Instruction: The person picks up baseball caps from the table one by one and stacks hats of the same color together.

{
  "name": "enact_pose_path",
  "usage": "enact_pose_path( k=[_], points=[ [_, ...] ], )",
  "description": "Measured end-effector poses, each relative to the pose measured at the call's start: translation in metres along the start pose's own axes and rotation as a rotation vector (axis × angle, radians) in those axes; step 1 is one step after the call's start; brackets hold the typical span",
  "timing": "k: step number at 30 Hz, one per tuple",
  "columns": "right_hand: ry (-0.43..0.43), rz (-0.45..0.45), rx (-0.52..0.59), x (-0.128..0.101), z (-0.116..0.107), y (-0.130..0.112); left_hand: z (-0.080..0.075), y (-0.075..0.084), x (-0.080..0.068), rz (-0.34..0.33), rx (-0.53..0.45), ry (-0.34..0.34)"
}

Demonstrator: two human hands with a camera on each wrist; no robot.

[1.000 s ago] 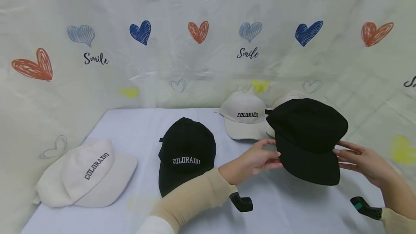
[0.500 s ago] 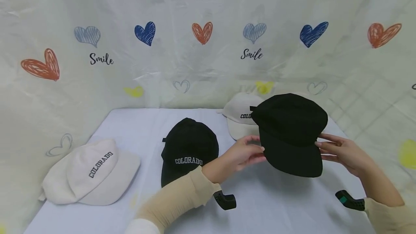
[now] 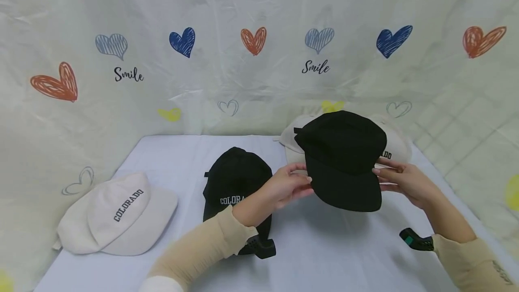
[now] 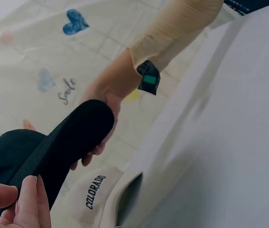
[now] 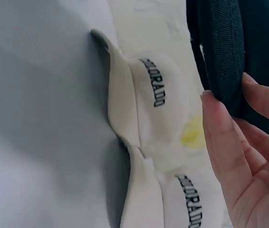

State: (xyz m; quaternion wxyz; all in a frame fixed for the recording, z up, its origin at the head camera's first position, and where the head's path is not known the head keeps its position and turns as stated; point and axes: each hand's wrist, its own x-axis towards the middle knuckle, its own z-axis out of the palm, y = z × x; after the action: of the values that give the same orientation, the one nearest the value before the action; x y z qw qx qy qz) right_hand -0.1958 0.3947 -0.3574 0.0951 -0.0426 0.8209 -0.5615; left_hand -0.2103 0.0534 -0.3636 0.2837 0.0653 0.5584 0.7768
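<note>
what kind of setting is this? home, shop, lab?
Likely a staged recording booth, not a shop: a heart-print plastic sheet walls in a small covered table, with identical COLORADO caps laid out.

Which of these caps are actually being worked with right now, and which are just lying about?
In hand:
- black cap, held above the table by its sides
- left hand
- right hand

Lying about:
- black COLORADO cap on the table
- cream COLORADO cap, far left
- two cream caps at the back
</note>
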Motion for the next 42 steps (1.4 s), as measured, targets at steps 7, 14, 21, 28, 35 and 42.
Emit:
enact_pose_path(
  k=[7, 14, 21, 28, 35, 42],
  points=[
    [-0.015, -0.019, 0.032, 0.009, 0.012, -0.008, -0.012, 0.007, -0.011, 0.015, 0.002, -0.01],
    [-0.013, -0.035, 0.093, 0.015, 0.028, -0.018, -0.025, 0.014, -0.024, 0.032, 0.025, 0.015],
    [-0.051, -0.036, 0.157, 0.022, 0.041, -0.028, -0.038, 0.027, -0.041, 0.073, 0.071, 0.005],
    [-0.082, -0.057, 0.317, 0.029, 0.059, -0.042, -0.061, 0.04, -0.056, 0.148, 0.049, 0.003],
    [-0.156, -0.12, 0.472, 0.039, 0.083, -0.048, -0.085, 0.047, -0.069, 0.203, 0.079, 0.016],
    [-0.156, -0.094, 0.51, 0.049, 0.107, -0.057, -0.106, 0.055, -0.077, 0.222, 0.116, 0.029]
  ],
)
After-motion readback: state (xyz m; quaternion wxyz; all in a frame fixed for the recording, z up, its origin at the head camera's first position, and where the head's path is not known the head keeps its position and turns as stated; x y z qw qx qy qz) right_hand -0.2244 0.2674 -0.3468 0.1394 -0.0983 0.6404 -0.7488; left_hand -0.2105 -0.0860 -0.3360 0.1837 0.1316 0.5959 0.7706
